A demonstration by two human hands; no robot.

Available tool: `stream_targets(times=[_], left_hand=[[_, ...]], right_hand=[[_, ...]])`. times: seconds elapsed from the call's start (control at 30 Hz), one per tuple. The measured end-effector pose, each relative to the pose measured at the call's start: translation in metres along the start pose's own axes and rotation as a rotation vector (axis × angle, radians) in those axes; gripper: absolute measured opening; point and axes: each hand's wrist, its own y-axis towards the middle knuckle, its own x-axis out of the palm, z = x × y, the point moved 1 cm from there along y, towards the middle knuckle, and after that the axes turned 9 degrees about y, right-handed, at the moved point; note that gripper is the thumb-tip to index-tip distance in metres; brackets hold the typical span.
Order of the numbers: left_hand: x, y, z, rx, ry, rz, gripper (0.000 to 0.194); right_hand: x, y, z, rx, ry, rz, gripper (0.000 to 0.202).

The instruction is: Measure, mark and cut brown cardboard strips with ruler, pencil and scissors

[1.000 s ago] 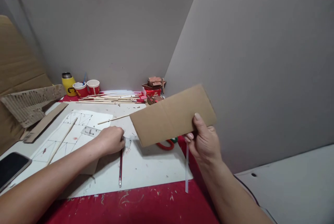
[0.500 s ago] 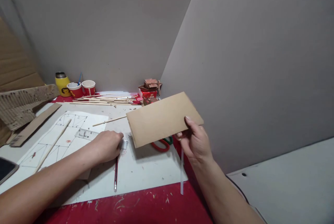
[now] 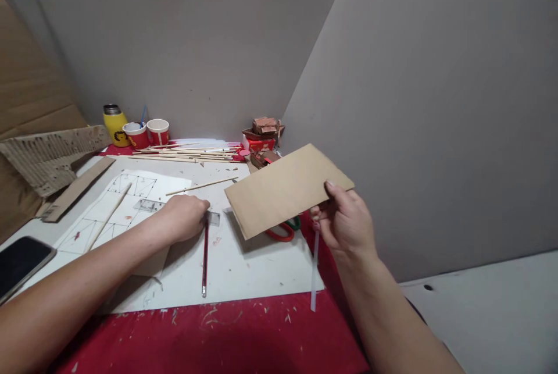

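Note:
My right hand [image 3: 351, 220] pinches the right end of a flat brown cardboard piece [image 3: 288, 191], thumb on top, and holds it tilted above the table. My left hand [image 3: 187, 218] rests over the middle of a clear ruler [image 3: 213, 218] with its fingers curled down. What those fingers grip, if anything, is hidden. A dark red pencil [image 3: 205, 257] lies with its upper end at these fingers. Beneath the ruler is a paper sheet with drawn truss lines [image 3: 139, 185], a wooden stick [image 3: 108, 217] across it. Scissors [image 3: 281, 232] with red and green handles lie partly under the cardboard.
Several thin wooden sticks [image 3: 187, 154] lie at the back, near two red-and-white cups [image 3: 157, 132] and a yellow bottle [image 3: 115, 127]. A phone [image 3: 24, 263] and cardboard scraps [image 3: 78, 188] are at left. A glue stick [image 3: 314, 275] overhangs the board's right edge. Grey walls stand behind.
The view has shifted, so the table appears higher and further right. My right hand still holds the cardboard at about the same tilt; my left hand stays at the ruler.

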Motion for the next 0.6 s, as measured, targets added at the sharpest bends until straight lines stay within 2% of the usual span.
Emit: stream_targets(times=[0.13,0.27,0.4,0.47,0.6], left_hand=[[-0.001,0.004,-0.002,-0.031,-0.038,0.077,0.022],[-0.011,0.004,-0.011,-0.064,-0.157,0.276,0.012],[-0.025,-0.004,-0.011,-0.09,-0.409,0.438,0.017],[-0.031,-0.01,-0.006,-0.066,-0.582,0.449,0.019],[-0.037,-0.016,-0.003,0.007,-0.949,0.355,0.022]], right_hand=[[0.002,-0.001,0.002,0.101,-0.039,-0.056,0.036],[0.003,-0.002,0.008,0.223,-0.075,-0.136,0.037],[0.006,-0.005,0.015,0.333,-0.081,-0.22,0.037],[0.007,-0.007,0.016,0.364,-0.059,-0.239,0.037],[0.007,-0.006,0.015,0.33,0.039,-0.198,0.035]])
